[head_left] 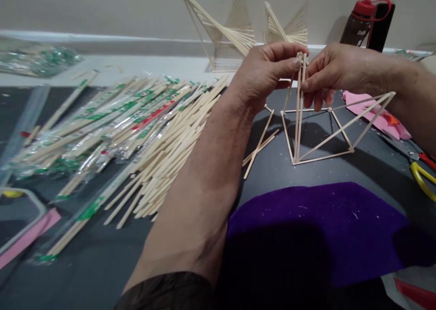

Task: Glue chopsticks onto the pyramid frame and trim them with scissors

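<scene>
A pale wooden stick frame [320, 132], shaped like an open pyramid, is stood on the dark grey table [279, 169], just beyond a purple felt cloth [323, 228]. Its top joint is pinched between the fingertips of the left hand [265, 71] and the right hand [332, 71], both closed on the upright sticks. A heap of loose and plastic-wrapped wooden chopsticks [136, 128] is spread to the left; green and red print is seen on the wrappers, but it cannot be read. Two finished stick sculptures [238, 32] are seen by the wall. A dark bottle with a red cap [361, 23] bears white lettering too blurred to read. Yellow-handled scissors [422, 173] are lying at the right edge.
</scene>
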`<state>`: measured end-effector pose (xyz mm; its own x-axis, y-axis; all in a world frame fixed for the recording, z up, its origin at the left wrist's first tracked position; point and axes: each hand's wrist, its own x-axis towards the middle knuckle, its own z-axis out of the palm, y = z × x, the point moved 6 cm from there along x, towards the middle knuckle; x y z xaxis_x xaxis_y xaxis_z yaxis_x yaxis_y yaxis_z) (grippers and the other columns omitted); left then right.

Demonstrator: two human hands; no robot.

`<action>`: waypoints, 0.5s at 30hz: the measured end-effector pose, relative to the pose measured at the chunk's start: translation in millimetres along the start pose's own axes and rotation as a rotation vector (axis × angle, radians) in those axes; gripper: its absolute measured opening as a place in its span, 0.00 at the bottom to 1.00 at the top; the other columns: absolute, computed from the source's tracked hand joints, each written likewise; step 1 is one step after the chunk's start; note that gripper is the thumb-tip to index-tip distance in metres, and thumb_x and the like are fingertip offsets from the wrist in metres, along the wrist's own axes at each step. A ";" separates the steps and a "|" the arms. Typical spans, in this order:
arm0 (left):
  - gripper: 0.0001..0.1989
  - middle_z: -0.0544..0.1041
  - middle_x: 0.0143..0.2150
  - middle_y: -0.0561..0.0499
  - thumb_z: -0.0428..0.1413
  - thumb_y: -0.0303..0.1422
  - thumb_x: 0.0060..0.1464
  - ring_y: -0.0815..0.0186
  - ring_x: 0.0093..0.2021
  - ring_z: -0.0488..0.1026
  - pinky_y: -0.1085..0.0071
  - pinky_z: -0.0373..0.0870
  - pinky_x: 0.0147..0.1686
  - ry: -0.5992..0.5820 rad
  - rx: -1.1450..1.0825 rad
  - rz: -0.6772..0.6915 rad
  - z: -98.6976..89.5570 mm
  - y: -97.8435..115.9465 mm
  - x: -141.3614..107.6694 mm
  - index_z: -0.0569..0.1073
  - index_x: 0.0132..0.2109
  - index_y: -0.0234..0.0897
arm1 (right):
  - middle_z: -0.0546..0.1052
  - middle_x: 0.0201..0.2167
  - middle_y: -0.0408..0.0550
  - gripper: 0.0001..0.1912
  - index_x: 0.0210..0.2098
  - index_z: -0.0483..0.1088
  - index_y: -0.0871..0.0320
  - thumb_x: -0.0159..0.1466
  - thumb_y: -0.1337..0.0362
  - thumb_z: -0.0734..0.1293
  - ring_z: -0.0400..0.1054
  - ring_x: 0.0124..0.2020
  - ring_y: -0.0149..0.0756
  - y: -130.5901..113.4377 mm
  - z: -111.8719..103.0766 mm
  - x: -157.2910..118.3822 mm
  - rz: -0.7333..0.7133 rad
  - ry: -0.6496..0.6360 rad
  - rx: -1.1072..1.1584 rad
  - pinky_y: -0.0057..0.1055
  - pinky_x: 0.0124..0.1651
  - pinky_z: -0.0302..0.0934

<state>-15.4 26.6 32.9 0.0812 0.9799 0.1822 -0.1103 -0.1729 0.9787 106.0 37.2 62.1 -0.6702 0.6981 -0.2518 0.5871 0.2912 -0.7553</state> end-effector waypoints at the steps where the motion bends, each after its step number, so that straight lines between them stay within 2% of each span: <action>1: 0.05 0.80 0.37 0.53 0.60 0.24 0.58 0.65 0.39 0.74 0.63 0.74 0.48 0.001 -0.002 0.000 0.0 -0.2 0.1 0.78 0.39 0.38 | 0.80 0.25 0.43 0.12 0.28 0.77 0.63 0.67 0.72 0.67 0.73 0.23 0.23 0.0 -0.1 0.3 -0.003 0.002 -0.013 0.15 0.26 0.65; 7: 0.05 0.79 0.38 0.51 0.58 0.23 0.60 0.67 0.38 0.74 0.62 0.72 0.50 -0.006 0.029 0.025 0.6 0.8 0.1 0.78 0.42 0.34 | 0.81 0.26 0.42 0.10 0.27 0.78 0.59 0.66 0.69 0.70 0.75 0.25 0.25 3.5 -1.5 1.4 -0.010 -0.001 -0.023 0.15 0.27 0.66; 11: 0.05 0.79 0.36 0.52 0.59 0.22 0.59 0.68 0.37 0.73 0.64 0.72 0.47 -0.010 -0.011 0.022 0.5 0.9 0.1 0.77 0.41 0.35 | 0.80 0.25 0.41 0.11 0.29 0.77 0.61 0.67 0.71 0.67 0.74 0.25 0.22 2.1 -0.8 0.6 -0.011 -0.007 -0.037 0.15 0.29 0.65; 15: 0.05 0.80 0.36 0.52 0.60 0.23 0.58 0.67 0.37 0.74 0.63 0.71 0.47 -0.011 -0.010 0.026 -0.7 0.3 0.7 0.78 0.40 0.36 | 0.80 0.24 0.41 0.11 0.27 0.77 0.60 0.66 0.70 0.68 0.73 0.23 0.24 1.9 -1.1 2.3 -0.010 0.003 -0.055 0.16 0.27 0.65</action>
<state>-16.1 27.3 33.2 0.0890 0.9739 0.2089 -0.1225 -0.1974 0.9726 106.1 40.1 60.8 -0.6752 0.6967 -0.2422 0.6040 0.3338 -0.7237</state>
